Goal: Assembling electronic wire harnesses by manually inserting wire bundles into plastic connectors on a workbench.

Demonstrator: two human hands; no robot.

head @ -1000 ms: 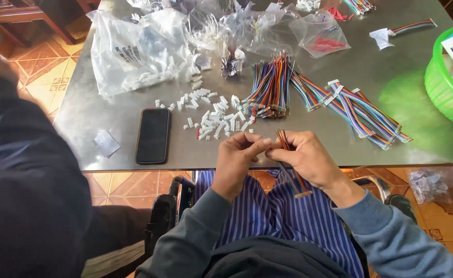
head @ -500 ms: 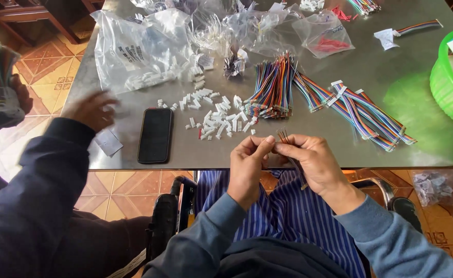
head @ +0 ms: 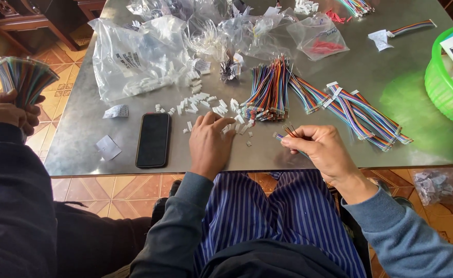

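My right hand point(head: 323, 149) pinches a short multicoloured ribbon wire point(head: 287, 134) just above the near edge of the steel table point(head: 339, 87), its bare ends pointing up. My left hand point(head: 209, 142) lies palm down on the table, fingertips among several small white plastic connectors point(head: 203, 100); I cannot tell whether it has picked one up. A bundle of rainbow wires point(head: 270, 92) lies just beyond both hands.
A black phone point(head: 153, 139) lies left of my left hand. Clear plastic bags point(head: 134, 56) of connectors fill the back. More wire bundles point(head: 360, 113) sit right, beside a green basket point(head: 445, 87). A co-worker's hand point(head: 5, 110) at left holds a wire bundle.
My left hand left the wire and moved forward onto the connector pile. My right hand kept the wire and shifted right. The co-worker's hand pulled back from the table with a wire bundle.
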